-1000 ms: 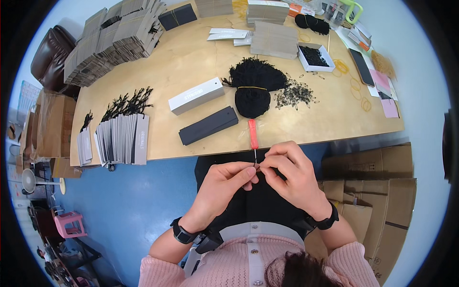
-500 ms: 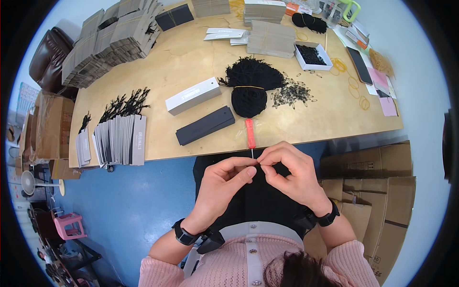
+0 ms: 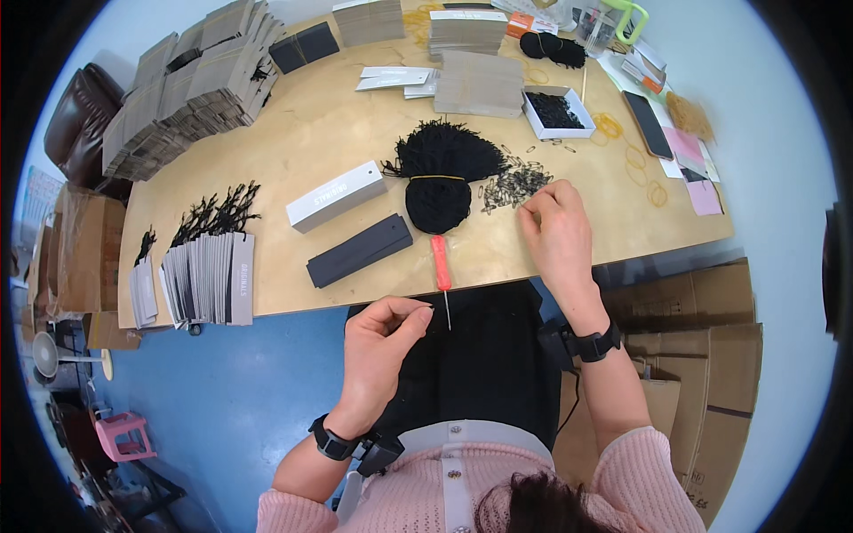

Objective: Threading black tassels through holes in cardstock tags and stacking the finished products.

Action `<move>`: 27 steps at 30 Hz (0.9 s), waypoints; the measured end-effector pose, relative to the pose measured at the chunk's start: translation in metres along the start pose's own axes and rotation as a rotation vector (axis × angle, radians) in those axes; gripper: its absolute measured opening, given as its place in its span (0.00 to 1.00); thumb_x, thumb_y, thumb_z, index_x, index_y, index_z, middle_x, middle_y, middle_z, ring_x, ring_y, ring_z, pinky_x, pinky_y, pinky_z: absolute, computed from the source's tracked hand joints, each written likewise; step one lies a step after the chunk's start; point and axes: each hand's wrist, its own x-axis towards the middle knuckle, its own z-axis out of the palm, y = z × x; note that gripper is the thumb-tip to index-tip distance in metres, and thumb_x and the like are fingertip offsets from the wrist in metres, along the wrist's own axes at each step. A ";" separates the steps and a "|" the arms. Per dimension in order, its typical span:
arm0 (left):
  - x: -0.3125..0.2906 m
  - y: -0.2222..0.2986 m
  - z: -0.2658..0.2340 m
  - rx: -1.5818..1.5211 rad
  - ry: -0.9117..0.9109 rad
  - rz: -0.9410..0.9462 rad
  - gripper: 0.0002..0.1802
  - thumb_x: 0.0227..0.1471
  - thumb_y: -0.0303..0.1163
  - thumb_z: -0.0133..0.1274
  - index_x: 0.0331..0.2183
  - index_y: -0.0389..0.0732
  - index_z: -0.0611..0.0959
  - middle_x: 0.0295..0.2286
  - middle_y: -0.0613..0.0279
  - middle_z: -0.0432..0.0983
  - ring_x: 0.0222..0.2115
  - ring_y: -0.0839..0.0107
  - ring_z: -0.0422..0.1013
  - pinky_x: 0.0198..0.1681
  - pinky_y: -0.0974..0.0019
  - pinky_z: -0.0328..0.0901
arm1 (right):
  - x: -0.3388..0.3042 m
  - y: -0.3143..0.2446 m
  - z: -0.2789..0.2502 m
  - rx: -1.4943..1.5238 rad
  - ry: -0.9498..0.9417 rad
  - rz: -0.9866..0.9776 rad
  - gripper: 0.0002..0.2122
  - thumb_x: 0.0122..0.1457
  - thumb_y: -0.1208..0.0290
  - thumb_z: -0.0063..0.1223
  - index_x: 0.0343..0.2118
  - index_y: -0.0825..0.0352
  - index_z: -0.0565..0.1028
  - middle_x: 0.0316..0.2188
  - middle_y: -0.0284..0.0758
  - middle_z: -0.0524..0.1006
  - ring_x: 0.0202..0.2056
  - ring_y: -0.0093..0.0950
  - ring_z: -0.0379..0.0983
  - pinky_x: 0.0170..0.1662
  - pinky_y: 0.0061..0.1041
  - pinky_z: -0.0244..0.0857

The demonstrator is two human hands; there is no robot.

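Note:
My left hand (image 3: 380, 348) is over my lap, just off the table's front edge, with thumb and forefinger pinched together. Something tiny and dark shows at its fingertips, too small to name. My right hand (image 3: 562, 233) reaches over the table at the near right side of a loose heap of small black safety pins (image 3: 514, 188). Its fingers are curled together; whatever they pinch is hidden. Between the hands lies a red-handled tool (image 3: 440, 259) with a thin metal shaft poking past the edge. Behind it rests a banded bundle of black cords (image 3: 449, 153).
A white stack of tags (image 3: 336, 197) and a dark stack (image 3: 360, 250) lie left of the cords. Corded tags (image 3: 206, 277) stand at the left edge. Farther back are a white box of black pins (image 3: 582, 131), grey card stacks (image 3: 480, 84) and a phone (image 3: 647, 124).
My hands were together at the tool's tip and have parted. The right moved up and right to the pin heap; the left shifted slightly left and down. The tool stayed on the table.

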 end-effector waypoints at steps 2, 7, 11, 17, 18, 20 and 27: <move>0.001 0.000 0.000 -0.007 0.016 -0.007 0.04 0.55 0.25 0.60 0.33 0.34 0.85 0.28 0.67 0.78 0.25 0.84 0.66 0.28 0.77 0.58 | 0.000 -0.002 0.000 -0.052 0.001 -0.027 0.04 0.51 0.78 0.60 0.24 0.70 0.75 0.34 0.39 0.73 0.39 0.39 0.72 0.40 0.35 0.69; 0.004 0.000 -0.003 -0.064 0.025 -0.026 0.04 0.56 0.25 0.59 0.34 0.34 0.84 0.26 0.70 0.75 0.24 0.85 0.61 0.26 0.78 0.53 | -0.017 -0.023 -0.019 0.097 -0.092 0.038 0.03 0.51 0.79 0.58 0.26 0.71 0.74 0.33 0.41 0.74 0.36 0.41 0.73 0.39 0.35 0.69; 0.006 -0.002 -0.004 -0.082 0.019 -0.020 0.04 0.56 0.24 0.59 0.35 0.35 0.84 0.26 0.71 0.76 0.24 0.86 0.61 0.26 0.78 0.53 | -0.032 -0.051 -0.036 0.475 -0.277 0.186 0.04 0.55 0.78 0.59 0.29 0.72 0.75 0.33 0.41 0.74 0.32 0.39 0.75 0.34 0.31 0.70; 0.005 -0.004 -0.003 -0.116 -0.021 -0.024 0.04 0.57 0.22 0.59 0.36 0.34 0.84 0.31 0.68 0.80 0.32 0.83 0.72 0.40 0.77 0.66 | -0.049 -0.086 -0.040 0.600 -0.309 0.129 0.05 0.53 0.78 0.63 0.28 0.70 0.76 0.32 0.37 0.73 0.30 0.33 0.74 0.31 0.29 0.68; 0.004 -0.004 -0.003 -0.099 -0.016 -0.003 0.04 0.57 0.22 0.59 0.36 0.34 0.84 0.32 0.68 0.80 0.33 0.83 0.72 0.40 0.77 0.66 | -0.051 -0.088 -0.039 0.603 -0.312 0.127 0.05 0.53 0.78 0.63 0.28 0.70 0.76 0.32 0.37 0.73 0.30 0.33 0.74 0.31 0.29 0.68; 0.003 -0.004 -0.002 -0.081 -0.007 0.018 0.04 0.56 0.22 0.59 0.36 0.35 0.84 0.32 0.68 0.80 0.33 0.83 0.72 0.40 0.77 0.66 | -0.053 -0.091 -0.036 0.600 -0.272 0.104 0.06 0.51 0.78 0.64 0.27 0.70 0.76 0.32 0.37 0.73 0.30 0.33 0.74 0.31 0.29 0.68; 0.000 -0.003 0.000 -0.047 0.025 0.075 0.03 0.56 0.22 0.60 0.35 0.34 0.85 0.30 0.68 0.80 0.32 0.84 0.71 0.39 0.78 0.65 | -0.059 -0.097 -0.032 0.589 -0.239 0.080 0.07 0.50 0.79 0.65 0.27 0.69 0.75 0.31 0.37 0.73 0.32 0.35 0.74 0.33 0.31 0.69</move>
